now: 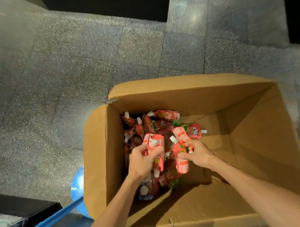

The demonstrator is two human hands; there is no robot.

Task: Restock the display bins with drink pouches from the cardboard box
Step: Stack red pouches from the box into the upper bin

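Drink pouches [148,126]: red with white caps, heaped in the left half of the cardboard box [256,135], spouts pointing every way.
Left hand [145,161]: curled round a pink-red pouch [154,142], long axis running away from the person.
Right hand [197,155]: gripping a bunch of pouches [181,164], long axes likewise.
Lone pouch [195,130]: flat beside the heap, spout pointing right.
Writing: too blurred to read.
Floor [59,68]: speckled grey, under the box.

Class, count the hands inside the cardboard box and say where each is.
2. The left hand grips drink pouches near the cardboard box's left wall; the right hand grips more pouches just right of it, mid-box. None seems hidden.
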